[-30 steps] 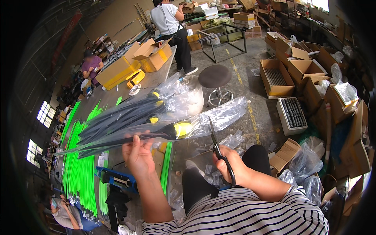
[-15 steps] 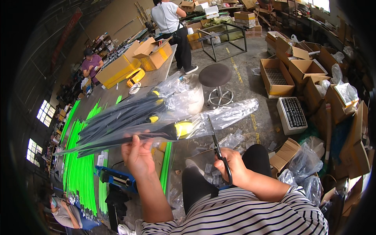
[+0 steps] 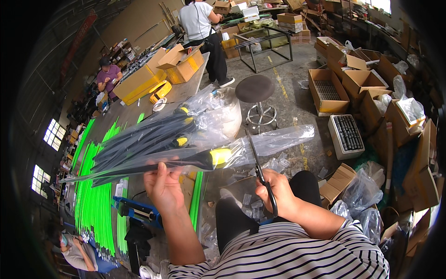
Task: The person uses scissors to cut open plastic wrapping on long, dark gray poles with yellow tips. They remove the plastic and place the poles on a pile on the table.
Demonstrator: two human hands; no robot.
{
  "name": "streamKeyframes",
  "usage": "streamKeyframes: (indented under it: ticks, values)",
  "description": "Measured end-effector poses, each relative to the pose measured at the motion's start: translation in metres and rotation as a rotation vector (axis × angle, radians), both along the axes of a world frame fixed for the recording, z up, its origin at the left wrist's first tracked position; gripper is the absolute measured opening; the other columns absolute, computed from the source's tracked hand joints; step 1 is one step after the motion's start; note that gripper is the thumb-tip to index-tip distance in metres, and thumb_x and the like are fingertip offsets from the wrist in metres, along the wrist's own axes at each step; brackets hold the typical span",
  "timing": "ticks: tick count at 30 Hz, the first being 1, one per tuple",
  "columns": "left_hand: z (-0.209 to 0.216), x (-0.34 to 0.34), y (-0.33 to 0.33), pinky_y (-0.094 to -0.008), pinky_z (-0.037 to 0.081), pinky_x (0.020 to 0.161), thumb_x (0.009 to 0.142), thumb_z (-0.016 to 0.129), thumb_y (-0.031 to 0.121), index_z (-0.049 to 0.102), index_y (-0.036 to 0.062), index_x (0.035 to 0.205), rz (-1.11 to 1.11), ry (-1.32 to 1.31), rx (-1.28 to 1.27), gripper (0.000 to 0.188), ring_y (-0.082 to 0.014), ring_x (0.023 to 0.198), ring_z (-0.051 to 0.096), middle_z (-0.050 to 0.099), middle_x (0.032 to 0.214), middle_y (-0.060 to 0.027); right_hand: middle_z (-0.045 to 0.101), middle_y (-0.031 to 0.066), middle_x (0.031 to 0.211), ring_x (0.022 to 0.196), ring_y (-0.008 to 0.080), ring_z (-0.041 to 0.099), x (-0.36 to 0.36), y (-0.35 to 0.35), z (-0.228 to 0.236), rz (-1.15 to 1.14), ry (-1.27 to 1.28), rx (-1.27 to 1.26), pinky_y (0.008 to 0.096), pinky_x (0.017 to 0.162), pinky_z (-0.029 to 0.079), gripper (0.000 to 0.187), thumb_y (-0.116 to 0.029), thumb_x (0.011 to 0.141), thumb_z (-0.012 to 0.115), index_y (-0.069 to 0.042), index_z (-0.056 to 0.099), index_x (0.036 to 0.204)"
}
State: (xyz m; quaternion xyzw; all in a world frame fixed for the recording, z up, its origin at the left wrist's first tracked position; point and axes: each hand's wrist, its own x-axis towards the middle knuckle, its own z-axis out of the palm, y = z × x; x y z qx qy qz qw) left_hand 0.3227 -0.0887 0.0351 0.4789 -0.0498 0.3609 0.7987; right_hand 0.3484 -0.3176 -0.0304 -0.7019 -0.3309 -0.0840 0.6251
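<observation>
My left hand point(image 3: 163, 189) grips a long clear plastic sleeve point(image 3: 289, 139), thumb on top. Inside it lies a long dark object with a yellow end point(image 3: 220, 157); its exact kind I cannot make out. Black-handled scissors point(image 3: 257, 163) are in my right hand point(image 3: 278, 193), fingers wrapped round the handles. Their blades point away from me and cross the sleeve's loose part, a little right of the yellow end. Whether the blades are parted there is hard to see. Beyond my left hand, several similar sleeved dark objects with yellow ends point(image 3: 182, 141) lie in a pile on the table.
Bright green rods point(image 3: 95, 200) lie bundled on the table at left, near a blue tool point(image 3: 137, 211). A round stool point(image 3: 255, 89) stands ahead. Open cartons point(image 3: 327, 93) and plastic bags point(image 3: 363, 188) crowd the right. Co-workers are at the back and left.
The sleeve's loose end has dropped slightly and shifted right, along with the yellow end. The scissors and my right hand have moved a little to the right. My left hand is nearly still.
</observation>
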Motion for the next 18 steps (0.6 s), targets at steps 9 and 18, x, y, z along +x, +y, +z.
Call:
streamKeyframes:
  ticks: [9,18]
  values:
    - [0.010,-0.035,0.013,-0.0400,0.054,0.063,0.079,0.049,-0.001,0.045,0.0013,0.096,0.061,-0.039,0.004,0.017,-0.0283,0.079,0.059,0.055,0.086,-0.0125,0.042,0.0010,0.055,0.046,0.0099,0.039,0.011,0.015,-0.054,0.204,0.645,0.303,0.0227,0.043,0.031,0.036,-0.039,0.087,0.038,-0.008,0.043,0.069]
    - [0.057,-0.230,0.078,-0.0340,0.056,0.055,0.081,0.050,0.003,0.045,-0.0008,0.090,0.395,0.050,0.091,0.011,-0.0332,0.076,0.060,0.056,0.086,-0.0131,0.030,-0.0038,0.047,0.036,0.0113,0.029,0.046,-0.016,-0.219,0.350,1.364,0.369,0.0243,0.029,0.024,0.054,-0.069,0.073,0.036,-0.016,0.035,0.060]
